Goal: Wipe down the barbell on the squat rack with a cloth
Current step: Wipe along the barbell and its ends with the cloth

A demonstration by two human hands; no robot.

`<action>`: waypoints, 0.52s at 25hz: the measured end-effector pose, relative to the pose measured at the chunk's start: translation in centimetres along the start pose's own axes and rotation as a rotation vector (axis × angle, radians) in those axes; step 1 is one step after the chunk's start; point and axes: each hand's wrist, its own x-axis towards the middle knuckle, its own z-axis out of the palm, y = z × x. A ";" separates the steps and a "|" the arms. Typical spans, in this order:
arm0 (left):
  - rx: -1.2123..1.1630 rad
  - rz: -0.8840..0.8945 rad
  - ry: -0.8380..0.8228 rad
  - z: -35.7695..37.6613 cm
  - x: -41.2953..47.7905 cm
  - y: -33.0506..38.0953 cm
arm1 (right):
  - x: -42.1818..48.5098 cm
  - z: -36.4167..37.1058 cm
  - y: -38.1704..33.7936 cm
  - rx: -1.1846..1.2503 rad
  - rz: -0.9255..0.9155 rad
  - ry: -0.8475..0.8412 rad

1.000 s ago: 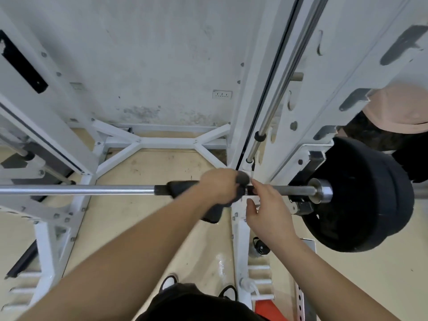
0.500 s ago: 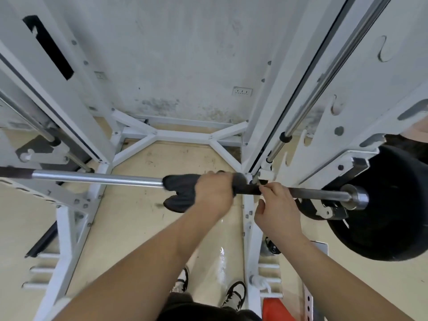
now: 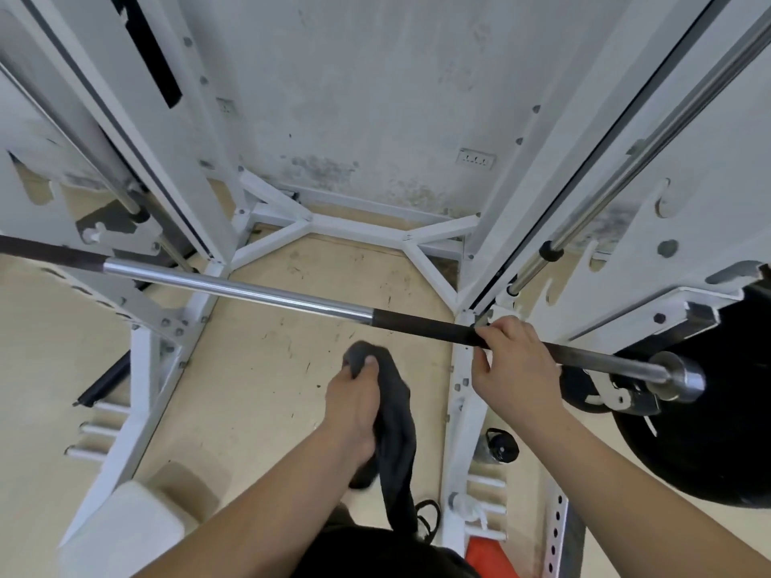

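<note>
cloth (image 3: 392, 415) below barbell (image 3: 258, 292), plate (image 3: 709, 410) right

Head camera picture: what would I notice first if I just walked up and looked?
Probably the long shiny silver steel barbell slanting across the middle, with a big black round weight plate on its right end. Next, the right hand wrapped around the bar's dark grip part, and the left hand lower down, off the bar, holding a dark grey cloth that hangs towards the floor. The tall white metal squat rack stands all around.
</note>
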 end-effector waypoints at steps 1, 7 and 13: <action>-0.156 -0.014 -0.031 0.7 -0.1 0.8 | 0.2 0.1 0.3 -0.009 0.005 -0.016; -0.447 -0.027 0.009 7.8 -2.0 2.4 | 0.2 -0.2 2.8 -0.066 0.012 -0.016; -0.415 0.066 0.115 10.0 -2.1 0.6 | -0.1 -1.1 5.4 0.018 -0.084 -0.067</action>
